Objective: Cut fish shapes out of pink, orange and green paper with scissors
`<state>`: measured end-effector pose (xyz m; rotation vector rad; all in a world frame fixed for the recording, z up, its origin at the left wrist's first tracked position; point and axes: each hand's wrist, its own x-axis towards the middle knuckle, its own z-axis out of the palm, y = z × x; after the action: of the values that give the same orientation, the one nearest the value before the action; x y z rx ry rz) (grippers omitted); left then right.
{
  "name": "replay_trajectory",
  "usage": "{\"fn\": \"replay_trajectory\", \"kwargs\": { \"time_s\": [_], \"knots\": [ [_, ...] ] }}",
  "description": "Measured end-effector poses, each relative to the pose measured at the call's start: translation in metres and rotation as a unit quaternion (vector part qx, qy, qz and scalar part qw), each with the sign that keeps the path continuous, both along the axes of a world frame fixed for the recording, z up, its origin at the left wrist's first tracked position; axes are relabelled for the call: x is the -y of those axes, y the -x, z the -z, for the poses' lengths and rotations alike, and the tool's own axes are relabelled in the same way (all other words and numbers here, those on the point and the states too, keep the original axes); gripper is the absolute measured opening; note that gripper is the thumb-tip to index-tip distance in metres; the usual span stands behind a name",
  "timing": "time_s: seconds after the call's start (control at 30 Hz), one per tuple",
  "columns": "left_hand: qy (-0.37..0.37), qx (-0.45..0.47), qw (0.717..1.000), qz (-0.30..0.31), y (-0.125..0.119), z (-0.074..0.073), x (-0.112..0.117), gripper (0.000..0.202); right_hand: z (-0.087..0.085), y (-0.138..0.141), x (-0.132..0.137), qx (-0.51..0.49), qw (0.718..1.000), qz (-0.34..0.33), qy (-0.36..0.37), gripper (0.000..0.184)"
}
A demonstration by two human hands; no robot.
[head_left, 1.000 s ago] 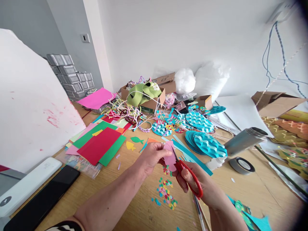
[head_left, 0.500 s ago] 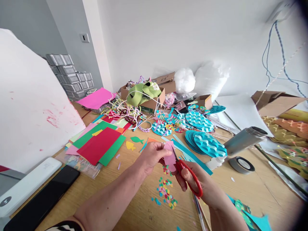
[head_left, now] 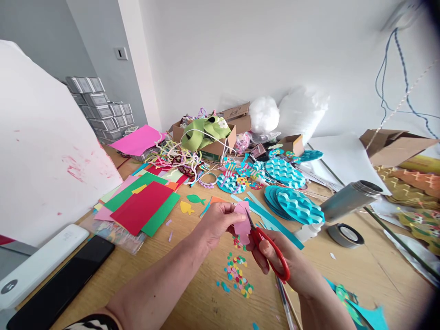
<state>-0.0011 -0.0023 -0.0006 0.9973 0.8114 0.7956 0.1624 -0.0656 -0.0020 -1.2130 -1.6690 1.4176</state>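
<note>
Pink paper piece (head_left: 242, 225): located just off the centre of my head view, toward 5 o'clock, held above the worktop (head_left: 199, 302). My left hand (head_left: 220, 222) grips it at its 9 o'clock side, thumb flat on the near face. My right hand (head_left: 290, 259) is closed around the handles of the red-handled scissors (head_left: 258, 233). One dark blade lies over the paper near its 2 o'clock edge, tip toward 11 o'clock; I cannot tell how far apart the blades stand.

Surrounding items, with directions taken from the pink paper piece:

- 6 o'clock: multicoloured paper dots (head_left: 238, 277), scattered.
- Between 9 and 10 o'clock: yellow paper fish (head_left: 186, 208), just beside the green paper fish (head_left: 195, 199).
- 9 o'clock: red sheet (head_left: 142, 208), partly covering a green sheet (head_left: 161, 221).
- Between 8 and 9 o'clock: black phone (head_left: 62, 282), beside a white device (head_left: 44, 263).
- Between 2 and 3 o'clock: blue wavy discs (head_left: 300, 206), overlapping.
- 3 o'clock: steel bottle (head_left: 350, 200) and, near it, grey tape roll (head_left: 335, 237).
- 11 o'clock: green fabric item (head_left: 197, 135) on a cardboard box (head_left: 215, 149).
</note>
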Motion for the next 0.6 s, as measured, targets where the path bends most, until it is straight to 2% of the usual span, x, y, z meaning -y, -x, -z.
{"fn": "replay_trajectory", "kwargs": {
  "time_s": [0.6],
  "knots": [
    [-0.025, -0.014, 1.0, -0.001, 0.0004, 0.0003, -0.0004, 0.021, -0.0004, -0.0011, 0.001, -0.009, 1.0, -0.024, -0.006, 0.062]
  ]
}}
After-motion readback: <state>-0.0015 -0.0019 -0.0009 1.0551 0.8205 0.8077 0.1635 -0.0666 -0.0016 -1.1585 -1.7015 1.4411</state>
